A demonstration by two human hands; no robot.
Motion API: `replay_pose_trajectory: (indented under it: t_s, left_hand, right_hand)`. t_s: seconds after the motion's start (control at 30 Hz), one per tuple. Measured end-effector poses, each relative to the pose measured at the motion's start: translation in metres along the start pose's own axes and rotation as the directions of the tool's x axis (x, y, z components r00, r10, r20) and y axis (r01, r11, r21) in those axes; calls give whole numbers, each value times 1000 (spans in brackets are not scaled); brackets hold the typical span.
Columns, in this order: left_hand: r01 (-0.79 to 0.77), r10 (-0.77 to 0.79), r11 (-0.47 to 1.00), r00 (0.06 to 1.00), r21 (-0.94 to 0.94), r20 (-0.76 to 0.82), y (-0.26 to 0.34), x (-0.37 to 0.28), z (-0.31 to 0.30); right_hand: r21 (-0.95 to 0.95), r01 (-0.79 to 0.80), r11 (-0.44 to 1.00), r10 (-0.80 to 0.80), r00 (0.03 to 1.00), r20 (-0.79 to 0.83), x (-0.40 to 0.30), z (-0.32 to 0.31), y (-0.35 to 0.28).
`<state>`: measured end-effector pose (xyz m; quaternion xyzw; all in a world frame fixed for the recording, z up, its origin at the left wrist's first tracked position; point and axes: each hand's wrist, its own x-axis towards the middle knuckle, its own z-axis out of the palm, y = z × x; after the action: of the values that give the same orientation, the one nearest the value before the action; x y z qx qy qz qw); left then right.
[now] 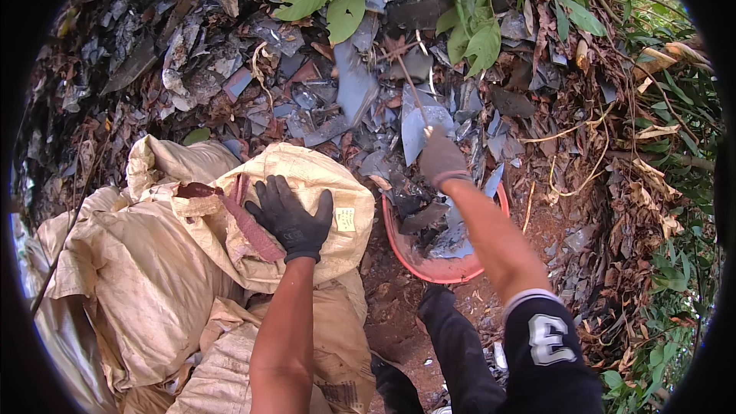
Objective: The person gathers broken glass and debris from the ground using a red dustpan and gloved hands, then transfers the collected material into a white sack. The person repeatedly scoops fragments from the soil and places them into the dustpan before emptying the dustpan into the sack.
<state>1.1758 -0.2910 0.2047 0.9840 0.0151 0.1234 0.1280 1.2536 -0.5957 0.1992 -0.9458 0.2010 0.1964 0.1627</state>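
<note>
My left hand (293, 218), in a dark work glove, lies flat with spread fingers on a full, beige woven sack (348, 184). A torn reddish strip (259, 236) and a small label with writing are on this sack. My right hand (443, 155), also gloved and blurred, grips a thin rod-handled tool (412, 86). Its rusty head (397, 49), seemingly pronged, reaches over loose, flat grey shards (422, 126); whether they are mica or glass I cannot tell. Below my right forearm sits a red basin (414, 261) with similar shards (451, 241) in it, partly hidden by the arm.
More filled sacks (155, 293) are piled at the left. A bank of shards and dry leaves (190, 63) rises ahead. Green leafy branches (480, 40) hang over it. Roots (581, 184) and foliage line the right. My legs (460, 345) stand on reddish soil.
</note>
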Motion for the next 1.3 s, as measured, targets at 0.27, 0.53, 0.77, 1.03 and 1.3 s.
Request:
replay_pose_trajectory:
  t_s: [0.27,0.53,0.77,1.03,1.3]
  left_hand:
    - [3,-3,999,1000,-38,-5,7,3,-3]
    - [-2,-2,999,998,-55,-66,-2,2,1]
    - [-6,7,1000,999,6,-44,2,1,1]
    - [-11,13,998,999,57,-32,-10,2,-8]
    - [-33,35,998,998,47,-53,-1,3,1]
  right_hand:
    - [-297,187,936,-152,979,137,-44,-38,87]
    - [-173,34,984,-5,986,165,-169,-44,117]
    - [-192,-106,976,148,964,221,-273,-54,203]
    - [172,142,975,-82,945,-315,-102,-82,60]
    - [-118,13,993,-17,999,-35,-1,0,50]
